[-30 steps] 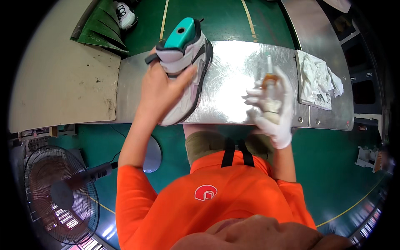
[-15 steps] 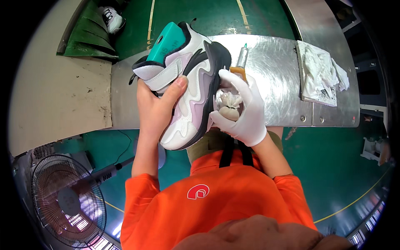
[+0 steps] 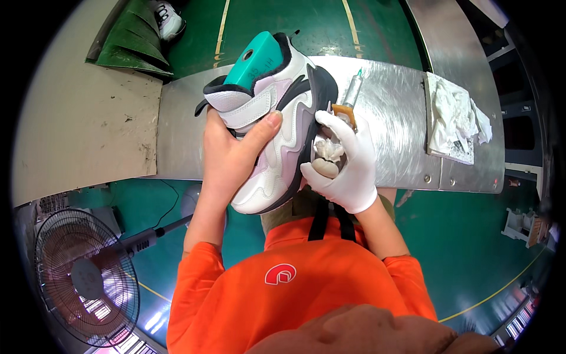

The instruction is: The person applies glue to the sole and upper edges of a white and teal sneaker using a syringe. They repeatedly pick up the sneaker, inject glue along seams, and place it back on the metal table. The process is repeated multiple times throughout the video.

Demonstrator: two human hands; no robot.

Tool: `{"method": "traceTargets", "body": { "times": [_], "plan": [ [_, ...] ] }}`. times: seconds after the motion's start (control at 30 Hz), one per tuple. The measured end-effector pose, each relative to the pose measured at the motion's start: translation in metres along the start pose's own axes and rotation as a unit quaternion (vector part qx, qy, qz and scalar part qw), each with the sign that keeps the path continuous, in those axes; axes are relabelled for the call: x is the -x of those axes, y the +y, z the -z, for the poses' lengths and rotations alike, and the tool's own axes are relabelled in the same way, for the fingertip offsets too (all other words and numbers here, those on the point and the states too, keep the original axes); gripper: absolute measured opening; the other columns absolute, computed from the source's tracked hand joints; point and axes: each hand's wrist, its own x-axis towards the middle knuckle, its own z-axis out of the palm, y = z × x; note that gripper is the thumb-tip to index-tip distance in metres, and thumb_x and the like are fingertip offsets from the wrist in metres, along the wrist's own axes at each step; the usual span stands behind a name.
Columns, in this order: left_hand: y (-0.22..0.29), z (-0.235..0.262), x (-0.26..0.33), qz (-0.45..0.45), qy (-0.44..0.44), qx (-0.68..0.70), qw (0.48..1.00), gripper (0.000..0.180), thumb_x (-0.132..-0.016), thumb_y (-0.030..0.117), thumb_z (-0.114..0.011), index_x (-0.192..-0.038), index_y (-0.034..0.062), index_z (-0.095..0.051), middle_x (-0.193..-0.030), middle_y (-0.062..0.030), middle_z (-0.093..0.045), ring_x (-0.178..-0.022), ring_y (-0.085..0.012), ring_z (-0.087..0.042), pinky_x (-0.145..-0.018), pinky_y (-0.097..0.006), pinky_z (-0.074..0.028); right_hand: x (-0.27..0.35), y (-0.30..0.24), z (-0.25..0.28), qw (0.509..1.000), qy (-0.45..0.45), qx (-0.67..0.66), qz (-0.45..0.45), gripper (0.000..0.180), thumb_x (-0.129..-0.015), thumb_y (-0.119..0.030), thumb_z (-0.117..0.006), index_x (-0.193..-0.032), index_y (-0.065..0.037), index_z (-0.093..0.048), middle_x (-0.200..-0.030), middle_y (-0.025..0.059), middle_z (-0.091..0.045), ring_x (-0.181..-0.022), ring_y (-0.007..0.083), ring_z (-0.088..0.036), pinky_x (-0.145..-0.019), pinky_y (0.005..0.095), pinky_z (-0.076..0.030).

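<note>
My bare left hand [image 3: 233, 159] grips a white, lilac and black sneaker [image 3: 280, 127] with a teal shoe last [image 3: 253, 59] inside it, holding it up over the metal table [image 3: 389, 112]. My right hand [image 3: 348, 165], in a white glove, presses against the shoe's sole side. That hand holds a brush-like tool with a metal ferrule [image 3: 351, 94] and brown handle, plus a crumpled wad and a small beige lump [image 3: 326, 160] in the palm.
A crumpled white rag [image 3: 454, 121] lies on the right part of the metal table. A beige board [image 3: 82, 118] adjoins the table at left. A standing fan [image 3: 85, 277] is on the green floor at lower left. Another shoe [image 3: 168, 15] rests on a green ramp far left.
My left hand has lifted the sneaker off the table and turned it toward me. My right hand has moved left with the tool and now touches the shoe's sole.
</note>
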Motion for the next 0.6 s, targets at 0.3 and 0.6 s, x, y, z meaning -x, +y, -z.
{"method": "traceTargets", "body": {
  "times": [0.3,0.6],
  "plan": [
    [0.000,0.000,0.001,0.002,-0.009,-0.002,1.000,0.054,-0.082,0.015,-0.074,-0.126,-0.0044,-0.051,-0.116,-0.0127,-0.063,-0.102,-0.0181,-0.061,-0.091,-0.032,-0.048,0.005,0.002,0.001,0.999,-0.004,-0.028,-0.029,0.064,-0.057,-0.009,-0.080,-0.118,-0.009,-0.061,-0.119,0.0224,-0.053,-0.103,0.0360,-0.058,-0.088,0.0379,-0.049],
    [0.001,0.001,0.000,-0.011,-0.001,-0.009,1.000,0.051,-0.082,0.016,-0.075,-0.122,-0.0064,-0.053,-0.111,-0.0140,-0.064,-0.098,-0.0187,-0.063,-0.087,-0.032,-0.050,-0.003,0.018,0.006,0.983,0.159,-0.049,-0.082,0.049,-0.063,-0.004,-0.074,-0.110,-0.005,-0.060,-0.101,0.0132,-0.056,-0.085,0.0263,-0.059,-0.077,0.0346,-0.050]
  ]
}}
